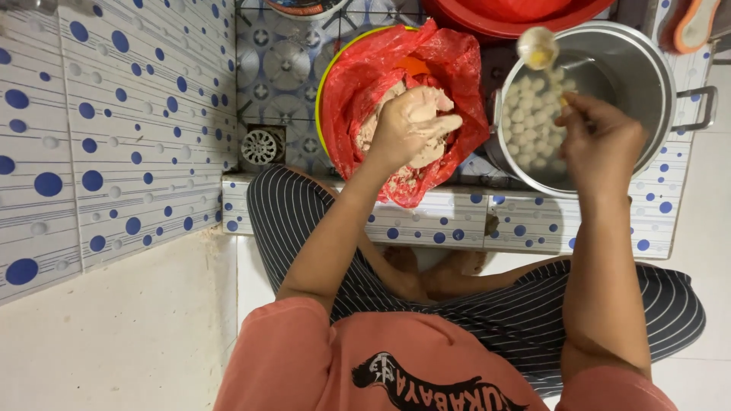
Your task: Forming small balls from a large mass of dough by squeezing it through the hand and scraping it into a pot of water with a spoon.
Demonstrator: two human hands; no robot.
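Left hand point(411, 125) clenched around a lump of pale paste point(426, 103), above the red-lined basin point(358, 84). Right hand point(601, 141) grips a spoon point(537, 47) whose long axis points to eleven o'clock, over the steel pot point(647, 76) of floating balls point(533, 125); pot lies at three o'clock from the paste, nearer the right hand.

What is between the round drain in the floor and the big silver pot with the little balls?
In the head view, the bowl lined with a red plastic bag sits between the drain and the pot. The left hand squeezes pale paste over it.
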